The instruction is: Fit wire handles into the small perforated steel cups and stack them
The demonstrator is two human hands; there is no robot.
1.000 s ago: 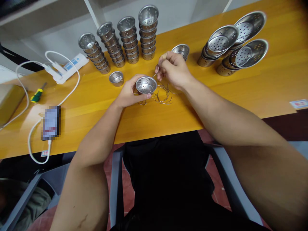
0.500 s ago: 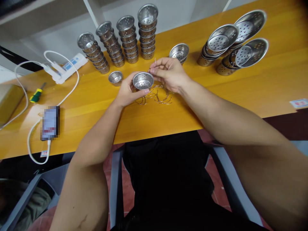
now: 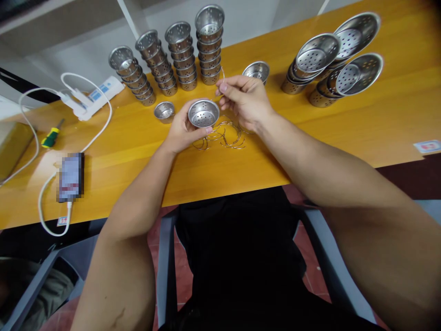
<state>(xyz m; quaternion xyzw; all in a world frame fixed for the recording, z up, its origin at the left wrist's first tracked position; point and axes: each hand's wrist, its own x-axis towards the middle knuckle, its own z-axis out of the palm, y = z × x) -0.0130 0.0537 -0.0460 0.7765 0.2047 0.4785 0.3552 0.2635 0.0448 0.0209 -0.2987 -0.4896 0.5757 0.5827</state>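
We see black clothing (image 3: 237, 257) on the torso and lap. The left arm (image 3: 138, 184) and right arm (image 3: 317, 161) are bare, as are the left hand (image 3: 181, 131) and right hand (image 3: 250, 101). A spot (image 3: 105, 297) and a crooked mark (image 3: 118, 318) show on the left arm.

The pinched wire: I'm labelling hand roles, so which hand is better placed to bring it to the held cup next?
Right, most likely: the right hand pinches the wire near the perforated cup, while the left hand is occupied holding that cup.
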